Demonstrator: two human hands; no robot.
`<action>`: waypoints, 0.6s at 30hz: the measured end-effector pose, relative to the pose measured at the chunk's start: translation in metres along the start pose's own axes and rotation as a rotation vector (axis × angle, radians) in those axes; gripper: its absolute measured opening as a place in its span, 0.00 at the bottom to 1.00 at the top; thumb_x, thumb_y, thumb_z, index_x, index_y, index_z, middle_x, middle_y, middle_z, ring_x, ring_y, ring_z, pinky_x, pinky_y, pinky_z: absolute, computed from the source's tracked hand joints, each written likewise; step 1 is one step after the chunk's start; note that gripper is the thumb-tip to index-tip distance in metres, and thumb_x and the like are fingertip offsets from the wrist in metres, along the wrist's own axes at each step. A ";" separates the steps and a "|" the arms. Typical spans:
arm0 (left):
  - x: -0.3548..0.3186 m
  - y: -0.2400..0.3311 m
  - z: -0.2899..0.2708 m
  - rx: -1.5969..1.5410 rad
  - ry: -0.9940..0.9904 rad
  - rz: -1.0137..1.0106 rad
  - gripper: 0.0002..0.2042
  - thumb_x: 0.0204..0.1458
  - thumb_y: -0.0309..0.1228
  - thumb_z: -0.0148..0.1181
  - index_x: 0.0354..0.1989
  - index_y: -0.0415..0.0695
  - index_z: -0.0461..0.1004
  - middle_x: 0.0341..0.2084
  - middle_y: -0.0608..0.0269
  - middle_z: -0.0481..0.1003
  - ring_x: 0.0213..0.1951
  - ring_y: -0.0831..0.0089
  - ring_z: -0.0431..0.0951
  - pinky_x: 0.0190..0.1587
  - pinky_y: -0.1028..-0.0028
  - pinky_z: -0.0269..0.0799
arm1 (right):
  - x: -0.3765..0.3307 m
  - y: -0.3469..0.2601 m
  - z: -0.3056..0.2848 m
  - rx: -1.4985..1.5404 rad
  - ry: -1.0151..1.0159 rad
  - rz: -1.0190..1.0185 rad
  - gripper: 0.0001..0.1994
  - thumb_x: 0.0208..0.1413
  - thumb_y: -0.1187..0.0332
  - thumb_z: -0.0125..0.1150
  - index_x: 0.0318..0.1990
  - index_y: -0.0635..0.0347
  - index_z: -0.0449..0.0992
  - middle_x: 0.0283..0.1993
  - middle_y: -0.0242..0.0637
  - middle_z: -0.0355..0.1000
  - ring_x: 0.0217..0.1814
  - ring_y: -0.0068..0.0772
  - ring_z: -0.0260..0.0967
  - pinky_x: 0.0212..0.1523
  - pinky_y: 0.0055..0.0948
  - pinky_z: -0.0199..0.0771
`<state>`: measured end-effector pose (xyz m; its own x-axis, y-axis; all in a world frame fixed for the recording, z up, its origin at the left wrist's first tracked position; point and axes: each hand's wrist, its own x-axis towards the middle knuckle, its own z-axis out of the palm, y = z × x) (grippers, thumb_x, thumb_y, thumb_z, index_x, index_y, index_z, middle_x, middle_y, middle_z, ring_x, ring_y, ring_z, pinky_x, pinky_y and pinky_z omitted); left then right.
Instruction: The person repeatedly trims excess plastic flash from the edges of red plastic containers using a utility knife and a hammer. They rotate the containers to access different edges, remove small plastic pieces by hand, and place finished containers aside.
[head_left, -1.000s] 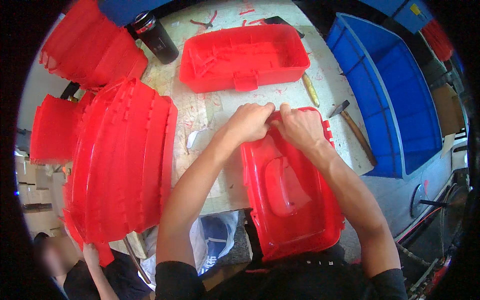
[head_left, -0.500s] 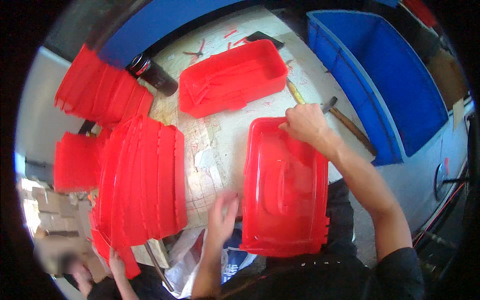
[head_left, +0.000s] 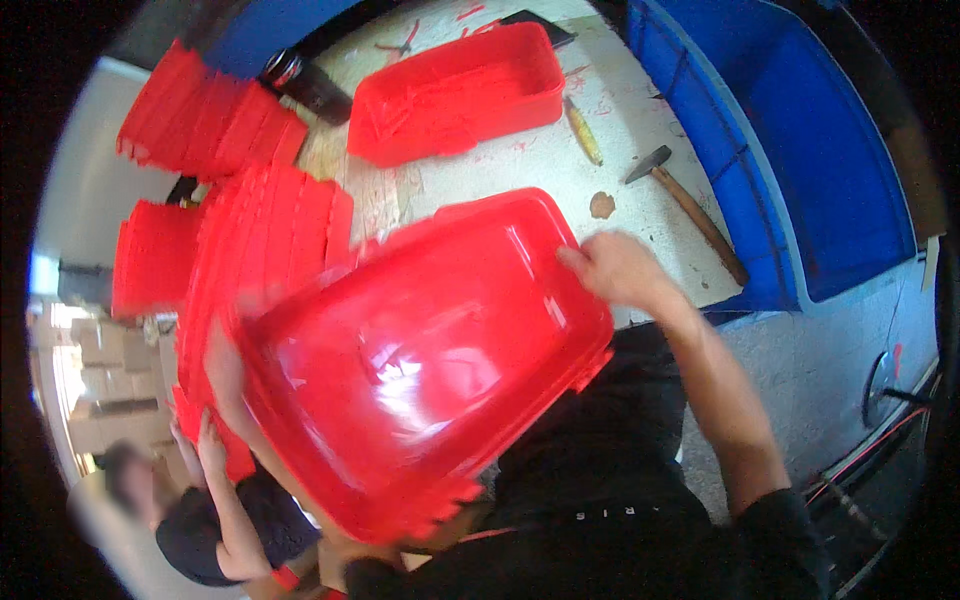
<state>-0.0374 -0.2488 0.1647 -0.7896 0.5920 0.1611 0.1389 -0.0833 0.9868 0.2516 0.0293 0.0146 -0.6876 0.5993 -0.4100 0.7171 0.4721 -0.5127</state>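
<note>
A red plastic lid (head_left: 440,330), shallow with a raised rim and small hinge teeth along one edge, is held tilted in front of my body. My right hand (head_left: 625,270) grips its right end, thumb over the rim. At its left end is my left hand (head_left: 225,365), blurred by motion, with the fingers partly hidden; it appears to hold that rim. Beyond the lid stands a red plastic box (head_left: 460,130) with loose red pieces inside. Nested stacks of red plastic parts (head_left: 300,225) lie to the left, close to the lid's left edge.
A hammer (head_left: 695,210) and a yellow-handled tool (head_left: 582,132) lie right of the box. Pliers (head_left: 400,45) and a dark bottle (head_left: 310,88) are at the back. A large blue bin (head_left: 745,180) borders the right. At left a co-worker's hand (head_left: 210,445) holds a red part.
The red lid has been lifted, turned and swung left, its glossy hollow now facing me. My left hand has moved to its left end. The view has shifted, uncovering the hammer and yellow-handled tool.
</note>
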 end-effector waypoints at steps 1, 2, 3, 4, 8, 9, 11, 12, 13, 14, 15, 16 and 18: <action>0.031 0.015 0.012 0.036 -0.125 -0.042 0.25 0.64 0.44 0.49 0.60 0.36 0.69 0.55 0.48 0.72 0.56 0.58 0.73 0.62 0.59 0.67 | -0.016 0.008 0.018 0.150 -0.063 0.001 0.25 0.66 0.50 0.50 0.37 0.66 0.82 0.38 0.57 0.78 0.43 0.53 0.79 0.46 0.48 0.77; 0.052 0.026 0.030 0.069 -0.303 -0.106 0.24 0.63 0.43 0.50 0.58 0.35 0.71 0.53 0.48 0.74 0.55 0.58 0.75 0.61 0.60 0.69 | -0.033 0.016 0.039 0.322 -0.132 0.021 0.25 0.66 0.50 0.49 0.40 0.67 0.81 0.40 0.59 0.78 0.44 0.55 0.78 0.48 0.49 0.76; 0.070 0.035 0.053 0.116 -0.510 -0.195 0.22 0.63 0.41 0.50 0.57 0.35 0.73 0.52 0.47 0.76 0.53 0.58 0.77 0.60 0.60 0.71 | -0.052 0.021 0.063 0.410 -0.051 -0.109 0.23 0.67 0.53 0.50 0.43 0.68 0.79 0.40 0.56 0.79 0.41 0.52 0.78 0.46 0.46 0.76; 0.064 0.034 0.076 0.161 -0.826 0.155 0.21 0.62 0.41 0.51 0.54 0.34 0.74 0.47 0.48 0.78 0.49 0.62 0.80 0.57 0.62 0.73 | -0.068 0.026 0.084 0.493 -0.016 -0.132 0.21 0.67 0.56 0.50 0.47 0.69 0.77 0.39 0.52 0.79 0.38 0.49 0.78 0.44 0.43 0.76; 0.065 0.045 0.181 0.343 -0.850 0.309 0.31 0.58 0.52 0.55 0.58 0.35 0.72 0.49 0.48 0.77 0.53 0.60 0.78 0.58 0.59 0.73 | -0.089 0.035 0.124 1.197 0.014 0.077 0.12 0.68 0.61 0.51 0.44 0.62 0.73 0.30 0.32 0.71 0.26 0.26 0.65 0.28 0.28 0.67; 0.065 0.047 0.199 0.350 -0.850 0.321 0.31 0.58 0.52 0.54 0.58 0.35 0.71 0.50 0.48 0.77 0.53 0.60 0.77 0.59 0.59 0.73 | -0.090 0.034 0.127 1.319 -0.005 0.157 0.11 0.68 0.61 0.52 0.43 0.59 0.73 0.27 0.27 0.65 0.24 0.21 0.59 0.25 0.24 0.61; 0.062 0.051 0.215 0.327 -0.800 0.342 0.31 0.59 0.53 0.53 0.58 0.35 0.71 0.51 0.49 0.77 0.55 0.61 0.76 0.60 0.58 0.72 | -0.094 0.030 0.129 1.490 0.033 0.220 0.09 0.68 0.62 0.53 0.37 0.54 0.70 0.25 0.23 0.61 0.21 0.15 0.52 0.21 0.19 0.53; 0.061 0.053 0.213 0.293 -0.758 0.362 0.31 0.60 0.53 0.52 0.59 0.36 0.71 0.51 0.49 0.76 0.56 0.61 0.76 0.60 0.58 0.72 | -0.096 0.028 0.128 1.515 0.030 0.250 0.09 0.68 0.62 0.53 0.37 0.54 0.70 0.25 0.24 0.61 0.21 0.15 0.52 0.20 0.19 0.53; 0.058 0.056 0.205 0.245 -0.694 0.384 0.31 0.60 0.53 0.51 0.59 0.36 0.71 0.52 0.50 0.76 0.56 0.61 0.75 0.60 0.57 0.71 | -0.098 0.025 0.128 1.562 0.041 0.257 0.09 0.68 0.62 0.53 0.37 0.54 0.70 0.25 0.24 0.61 0.21 0.15 0.52 0.20 0.20 0.54; 0.053 0.056 0.192 0.185 -0.620 0.410 0.31 0.61 0.54 0.51 0.59 0.36 0.71 0.52 0.50 0.76 0.57 0.61 0.75 0.61 0.57 0.71 | -0.100 0.022 0.128 1.596 0.022 0.332 0.08 0.68 0.62 0.53 0.37 0.54 0.70 0.25 0.24 0.61 0.20 0.15 0.52 0.20 0.20 0.54; 0.043 0.058 0.174 0.109 -0.549 0.440 0.31 0.62 0.54 0.50 0.59 0.36 0.71 0.53 0.50 0.76 0.58 0.62 0.74 0.61 0.56 0.70 | -0.101 0.021 0.128 1.611 0.019 0.308 0.09 0.68 0.63 0.53 0.36 0.55 0.70 0.24 0.25 0.61 0.20 0.15 0.52 0.20 0.20 0.54; 0.027 0.059 0.152 0.017 -0.479 0.477 0.31 0.62 0.54 0.49 0.60 0.37 0.70 0.54 0.51 0.76 0.59 0.62 0.74 0.62 0.56 0.70 | -0.101 0.020 0.129 1.617 0.080 0.246 0.09 0.68 0.63 0.53 0.36 0.56 0.70 0.24 0.25 0.62 0.20 0.15 0.53 0.19 0.20 0.54; -0.008 0.052 0.110 -0.122 -0.375 0.518 0.31 0.63 0.55 0.48 0.60 0.37 0.70 0.55 0.51 0.75 0.60 0.62 0.72 0.63 0.55 0.69 | -0.100 0.021 0.131 1.570 0.096 0.254 0.09 0.68 0.64 0.52 0.36 0.57 0.70 0.24 0.25 0.62 0.19 0.15 0.53 0.19 0.20 0.54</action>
<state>0.0417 -0.1700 0.2134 -0.3732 0.6887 0.6216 0.3588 -0.5108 0.7813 0.3209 -0.1057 -0.0542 -0.5210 0.6204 -0.5862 -0.0590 -0.7114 -0.7003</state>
